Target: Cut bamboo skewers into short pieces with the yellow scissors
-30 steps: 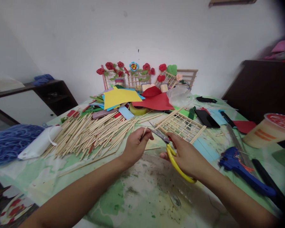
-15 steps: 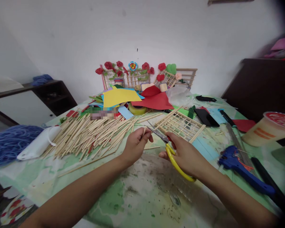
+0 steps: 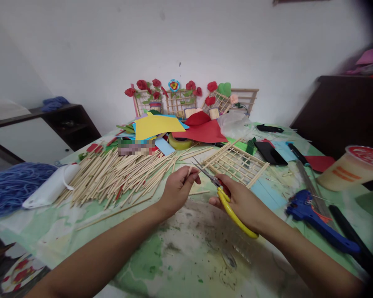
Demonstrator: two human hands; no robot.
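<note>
Head view — left hand (image 3: 178, 190) pinches stick (image 3: 189, 170), right hand (image 3: 244, 202) grips scissors (image 3: 236, 218) — cup (image 3: 362, 154) holds pale contents (image 3: 329, 180).

the light is dim, cool and diffuse, its source out of view, with the wall (image 3: 174, 45) evenly grey. a soft shadow lies on the table (image 3: 174, 265) below the right hand (image 3: 240, 200). fine detail is slightly soft; a pixelated block covers a patch behind the sticks (image 3: 118, 178). wide-angle distortion stretches the sides, and black vignetting swallows the upper right corner
</note>
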